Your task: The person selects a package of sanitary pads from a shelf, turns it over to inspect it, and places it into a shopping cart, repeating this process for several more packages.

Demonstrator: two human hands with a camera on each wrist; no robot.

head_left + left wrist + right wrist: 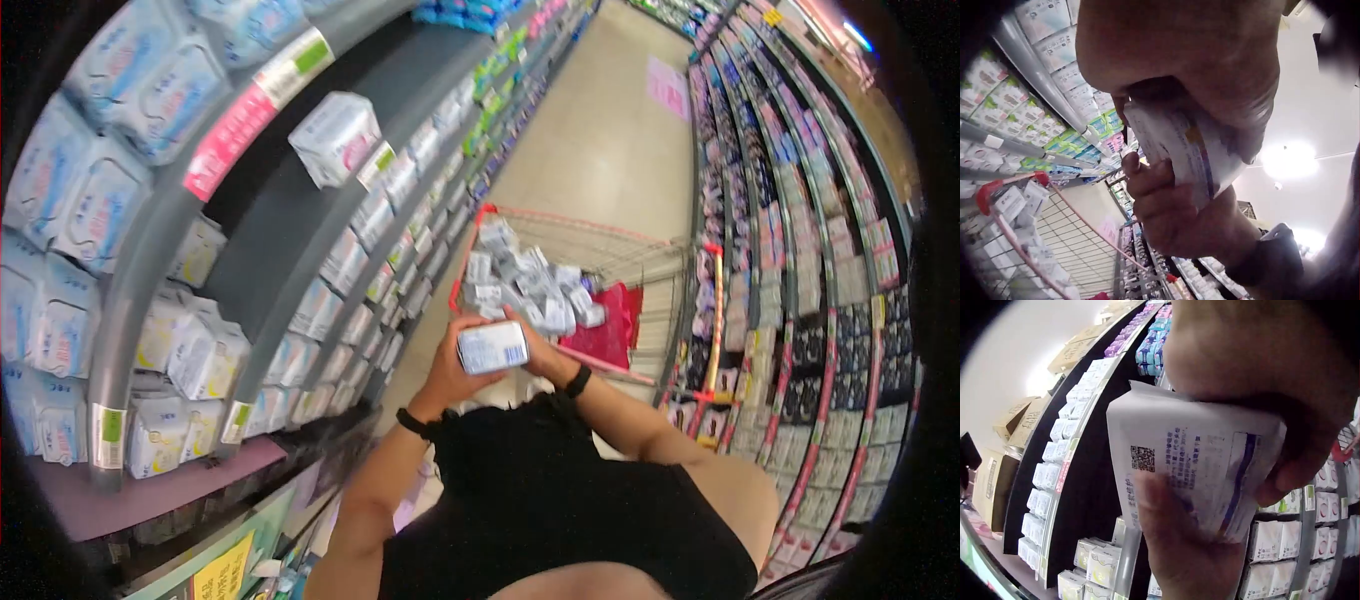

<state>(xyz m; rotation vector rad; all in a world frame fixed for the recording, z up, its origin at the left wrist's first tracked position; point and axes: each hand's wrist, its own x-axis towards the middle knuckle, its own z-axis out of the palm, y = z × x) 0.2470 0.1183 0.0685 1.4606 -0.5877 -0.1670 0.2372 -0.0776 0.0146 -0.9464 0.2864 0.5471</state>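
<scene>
Between my two hands is a white soft pack of sanitary pads (493, 347), its barcode side facing up in the head view. My left hand (452, 370) grips it from the left. Its thumb (1159, 499) lies across the printed face beside a QR code in the right wrist view. My right hand (541, 352) holds the other side, its fingers (1159, 181) curled against the pack in the left wrist view. Just beyond the hands stands a shopping cart (590, 212) with a heap of similar white packs (530, 285) inside.
Left of me, shelves (270, 220) carry stacked packs, with one lone white pack (337, 138) near a shelf edge. A red bag-like item (612, 325) lies in the cart. More stocked shelves (800, 250) line the right side, and the aisle floor (575, 130) runs ahead.
</scene>
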